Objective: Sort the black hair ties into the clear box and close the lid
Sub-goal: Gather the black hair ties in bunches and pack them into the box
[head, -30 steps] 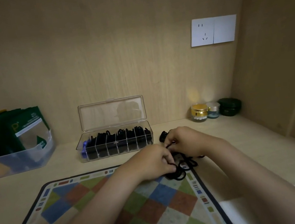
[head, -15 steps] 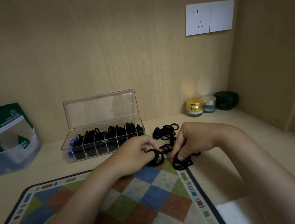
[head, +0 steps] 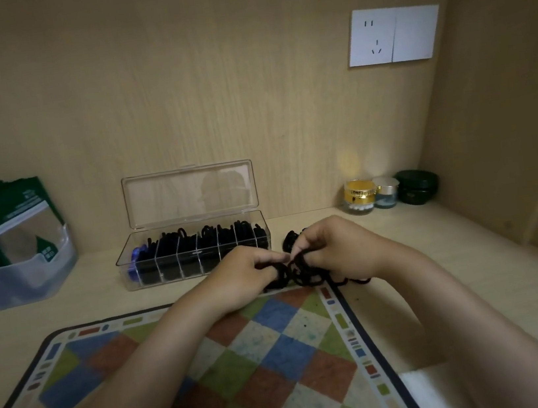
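Two hands (head: 243, 275) (head: 336, 249), one clear box (head: 166, 273), three jars (head: 360, 196) (head: 386, 191) (head: 417, 186), one mat (head: 265, 360)

A home vanity nook: cosmetic jars (head: 360, 196), wall socket (head: 370, 37), checkered mat (head: 248, 362).

Light wood-panelled alcove walls (head: 208, 74), white wall socket (head: 393, 35), pale wooden shelf top (head: 442, 266), dim warm light

Hair ties (head: 305, 273) lie right of the box (head: 195, 254), on the mat's (head: 248, 362) corner.
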`<state>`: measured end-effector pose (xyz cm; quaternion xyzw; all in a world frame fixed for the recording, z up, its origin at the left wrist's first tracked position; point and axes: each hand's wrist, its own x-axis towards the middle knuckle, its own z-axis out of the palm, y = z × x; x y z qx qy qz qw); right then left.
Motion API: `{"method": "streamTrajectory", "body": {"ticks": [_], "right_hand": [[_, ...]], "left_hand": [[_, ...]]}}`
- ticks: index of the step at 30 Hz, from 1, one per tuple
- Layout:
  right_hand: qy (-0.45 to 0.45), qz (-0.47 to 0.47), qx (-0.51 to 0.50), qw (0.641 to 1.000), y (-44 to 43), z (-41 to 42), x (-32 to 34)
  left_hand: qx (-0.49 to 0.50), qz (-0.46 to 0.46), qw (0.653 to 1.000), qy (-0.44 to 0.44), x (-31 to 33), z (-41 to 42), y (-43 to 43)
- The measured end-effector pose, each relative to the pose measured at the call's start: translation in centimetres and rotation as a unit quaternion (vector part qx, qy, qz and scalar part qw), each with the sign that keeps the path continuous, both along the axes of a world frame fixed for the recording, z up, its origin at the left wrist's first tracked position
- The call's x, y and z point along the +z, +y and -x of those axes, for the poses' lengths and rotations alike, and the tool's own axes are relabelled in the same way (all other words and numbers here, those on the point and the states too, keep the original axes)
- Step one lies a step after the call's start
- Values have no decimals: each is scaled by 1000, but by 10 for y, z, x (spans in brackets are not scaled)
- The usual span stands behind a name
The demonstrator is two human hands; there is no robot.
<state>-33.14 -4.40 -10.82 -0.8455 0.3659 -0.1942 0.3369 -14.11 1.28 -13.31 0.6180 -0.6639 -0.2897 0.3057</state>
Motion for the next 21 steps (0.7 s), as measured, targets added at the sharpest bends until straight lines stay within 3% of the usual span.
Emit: {"method": "streamTrajectory", "body": {"ticks": [2,5,8,16,21], "right_hand": [[-98,-79,-15,992,4,-8,-2],[-155,-125,-47,979,6,-23,-11],[-154,-95,-87,980,6,-37,-21],[-131,8,-110,985,5,-44,-32],[-141,43,-115,982,6,-46,-34]], "left_hand": [[12,19,999,28,-6,-4,-3],[56,15,990,132,-14,-7,-6],[55,-51,962,261,-17,-7,-6],[2,-126,891,435,-13,-17,-6],[-31,-90,944,315,-19,-18,-5]]}}
